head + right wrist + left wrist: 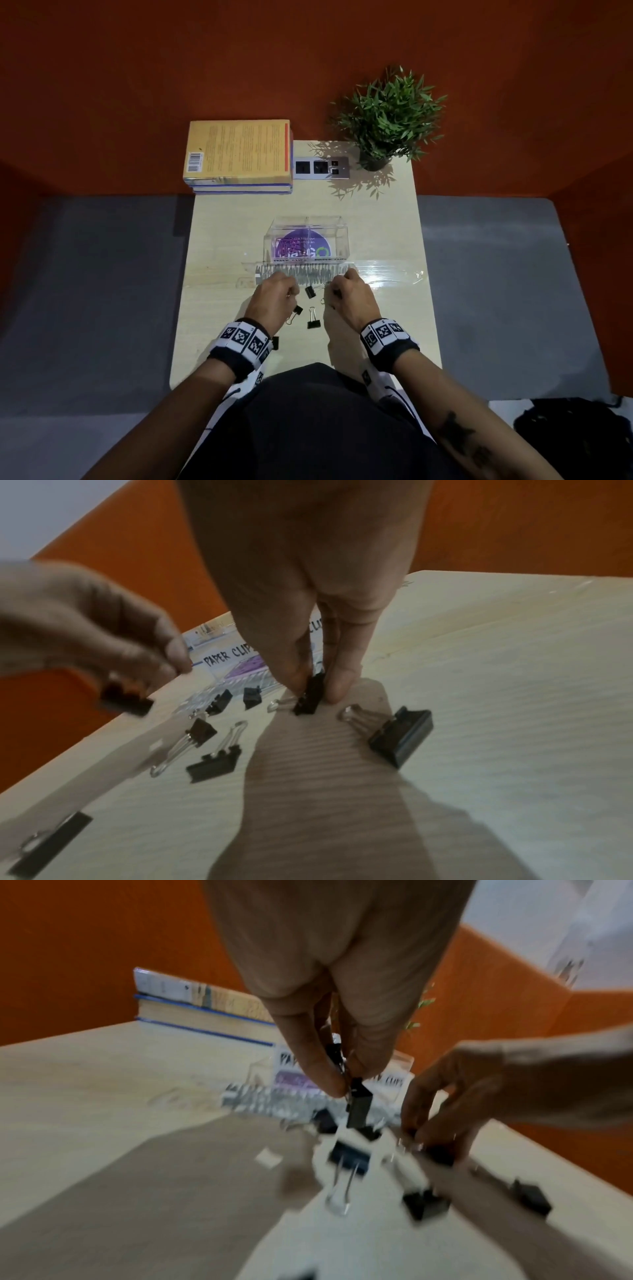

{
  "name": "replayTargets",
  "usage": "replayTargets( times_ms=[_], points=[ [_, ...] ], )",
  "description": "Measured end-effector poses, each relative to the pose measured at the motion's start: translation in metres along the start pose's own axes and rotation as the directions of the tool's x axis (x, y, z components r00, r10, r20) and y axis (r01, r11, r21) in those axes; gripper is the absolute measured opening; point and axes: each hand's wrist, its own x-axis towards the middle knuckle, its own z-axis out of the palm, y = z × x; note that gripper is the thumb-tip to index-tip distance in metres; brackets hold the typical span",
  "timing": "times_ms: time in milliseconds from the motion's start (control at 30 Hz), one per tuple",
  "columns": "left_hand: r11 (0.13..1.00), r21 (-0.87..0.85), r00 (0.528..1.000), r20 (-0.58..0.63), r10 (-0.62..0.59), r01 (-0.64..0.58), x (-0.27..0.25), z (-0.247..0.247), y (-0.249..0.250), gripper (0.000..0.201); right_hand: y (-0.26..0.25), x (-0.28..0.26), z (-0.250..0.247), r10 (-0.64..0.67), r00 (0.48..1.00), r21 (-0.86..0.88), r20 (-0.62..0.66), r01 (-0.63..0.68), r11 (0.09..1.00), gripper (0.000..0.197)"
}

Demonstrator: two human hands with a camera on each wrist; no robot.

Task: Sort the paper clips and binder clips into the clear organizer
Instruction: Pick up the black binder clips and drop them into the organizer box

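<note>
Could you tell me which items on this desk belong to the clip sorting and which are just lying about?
Job:
clear organizer
purple paper clips inside it
loose black binder clips
binder clip in left hand
binder clip in right hand

Lying about:
stacked books
potted plant
power outlet panel

Head camera is looking steeply down on the table (219,240) from above. Wrist cameras are sitting close behind the hands, facing forward; all three are sharing the clear organizer (306,240).
</note>
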Motion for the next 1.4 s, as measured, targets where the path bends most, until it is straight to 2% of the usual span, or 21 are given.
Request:
replayTargets(
  times_ms=[100,233,333,433,566,633,700,833,933,1000,1033,1100,1166,1233,1399],
  points=[
    [0.996,-0.065,0.997,-0.063,0.049,-0.053,0.023,-0.015,0.028,0.014,0.002,0.0,-0.002,0.071,0.997,0.011,0.009,-0.071,0.997,0.009],
    [0.989,-0.122,0.986,-0.148,0.071,-0.089,0.073,-0.02,0.06,0.014,0.01,-0.002,-0.007,0.189,0.981,0.093,0.05,-0.193,0.977,0.023],
    [0.99,-0.123,0.991,-0.128,0.047,-0.063,0.099,-0.015,0.07,0.01,0.02,-0.006,-0.013,0.226,0.973,0.172,0.05,-0.231,0.958,0.027],
    [0.997,-0.058,0.994,-0.101,0.044,-0.05,0.101,-0.013,0.07,0.013,0.023,-0.012,-0.026,0.219,0.975,0.25,-0.03,-0.205,0.946,0.022],
    [0.994,0.016,0.962,-0.252,0.109,-0.109,0.067,-0.022,0.049,0.01,0.003,0.0,-0.059,0.159,0.975,0.368,-0.155,-0.093,0.925,0.019],
    [0.997,0.013,0.956,-0.283,0.075,-0.074,0.042,-0.023,0.029,0.01,-0.012,0.016,-0.073,0.12,0.973,0.379,-0.195,-0.038,0.924,0.021],
    [1.0,0.021,0.972,-0.233,0.016,-0.012,0.016,-0.02,0.006,0.01,-0.026,0.035,-0.082,0.089,0.971,0.349,-0.221,-0.006,0.937,0.023],
    [0.991,0.118,0.994,-0.088,-0.057,0.067,-0.03,-0.009,-0.029,0.009,-0.041,0.057,-0.085,-0.008,0.97,0.145,-0.243,0.044,0.988,0.027],
    [0.96,0.255,0.986,0.088,-0.14,0.114,-0.057,0.005,-0.047,0.038,-0.033,0.043,-0.082,-0.03,0.961,0.051,-0.273,0.046,0.998,0.019],
    [0.947,0.303,0.968,0.186,-0.171,0.109,-0.068,0.016,-0.053,0.052,-0.014,0.022,-0.073,-0.036,0.972,-0.017,-0.233,0.033,0.999,0.017],
    [0.95,0.3,0.965,0.21,-0.156,0.088,-0.071,0.021,-0.055,0.053,-0.002,0.01,-0.067,-0.027,0.982,-0.055,-0.186,0.017,0.998,0.018],
    [0.964,0.266,0.97,0.23,-0.076,0.012,-0.07,0.028,-0.054,0.044,0.022,-0.012,-0.053,0.038,0.998,-0.131,-0.049,-0.044,0.99,0.025],
    [0.967,0.248,0.975,0.222,0.004,-0.061,-0.065,0.032,-0.05,0.03,0.039,-0.031,-0.039,0.123,0.986,-0.207,0.11,-0.098,0.973,0.04],
    [0.963,0.255,0.98,0.197,0.038,-0.089,-0.059,0.031,-0.047,0.023,0.047,-0.043,-0.026,0.12,0.972,-0.202,0.204,-0.079,0.976,0.048],
    [0.955,0.292,0.997,0.057,0.046,-0.061,-0.038,0.021,-0.048,0.022,0.034,-0.039,-0.01,-0.04,0.979,-0.172,0.202,0.076,0.982,0.02]
  ],
)
